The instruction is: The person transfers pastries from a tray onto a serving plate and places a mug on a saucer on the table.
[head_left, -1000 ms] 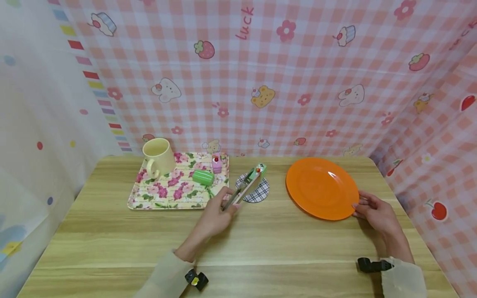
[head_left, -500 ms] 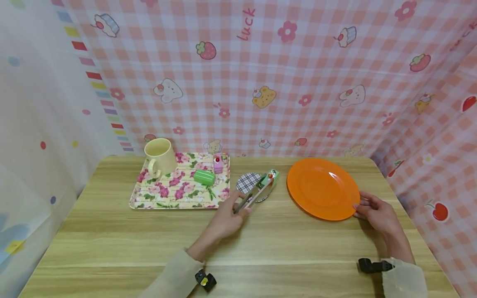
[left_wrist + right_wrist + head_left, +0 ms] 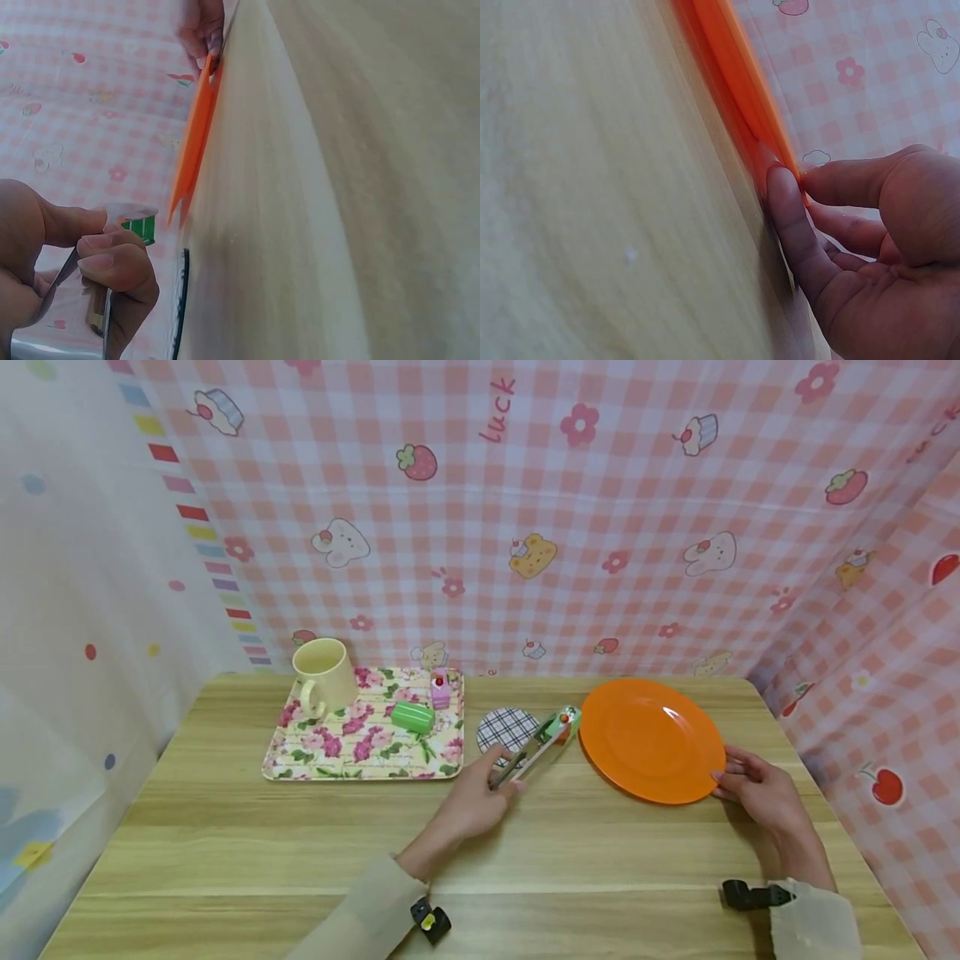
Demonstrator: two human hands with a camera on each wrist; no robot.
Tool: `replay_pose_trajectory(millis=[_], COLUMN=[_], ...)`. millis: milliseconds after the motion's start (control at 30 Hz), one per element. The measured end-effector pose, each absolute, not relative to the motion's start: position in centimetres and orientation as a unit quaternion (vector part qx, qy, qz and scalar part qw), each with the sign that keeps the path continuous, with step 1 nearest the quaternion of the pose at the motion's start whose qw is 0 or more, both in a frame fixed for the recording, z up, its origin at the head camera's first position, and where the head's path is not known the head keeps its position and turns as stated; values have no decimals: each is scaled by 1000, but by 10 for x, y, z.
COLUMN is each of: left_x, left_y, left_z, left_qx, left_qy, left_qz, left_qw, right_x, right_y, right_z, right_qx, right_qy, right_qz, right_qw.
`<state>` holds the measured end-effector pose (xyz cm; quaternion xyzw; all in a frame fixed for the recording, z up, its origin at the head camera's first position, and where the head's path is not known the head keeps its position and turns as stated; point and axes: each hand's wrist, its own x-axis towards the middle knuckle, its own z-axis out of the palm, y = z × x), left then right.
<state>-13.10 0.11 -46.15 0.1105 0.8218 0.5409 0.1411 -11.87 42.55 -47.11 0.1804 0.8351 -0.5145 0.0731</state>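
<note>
My left hand (image 3: 478,797) grips metal tongs (image 3: 531,754). Between the tongs' tips is a small green toy cake slice (image 3: 574,717) with a red-orange topping, close to the left rim of the orange plate (image 3: 648,739). In the left wrist view, thumb and fingers squeeze the tongs' arms, and the green cake slice (image 3: 142,229) shows beyond the fingertips. My right hand (image 3: 765,789) pinches the plate's right rim; the right wrist view shows the plate's edge (image 3: 739,75) between thumb and fingers.
A floral tray (image 3: 300,768) at the back left bears a cream mug (image 3: 333,681), a green roll-shaped piece (image 3: 413,718) and a pink toy cake slice (image 3: 440,692). A checked round coaster (image 3: 502,727) lies between tray and plate. A patterned cloth (image 3: 480,527) hangs behind the table.
My left hand has moved right with the tongs and the green cake slice, from over the coaster to the plate's left rim. The right hand has stayed at the plate.
</note>
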Motion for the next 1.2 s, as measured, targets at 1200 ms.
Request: replay_pose_trajectory(millis=[1200], left_x=[-154], left_y=[40], left_z=[-458], left_qx=[103], left_qy=[814], left_qz=[550], left_qw=[157], right_x=[-120], right_y=[426], right_z=[-471], right_qx=[183], right_qy=[829], right_qz=[-523], right_qw=[70])
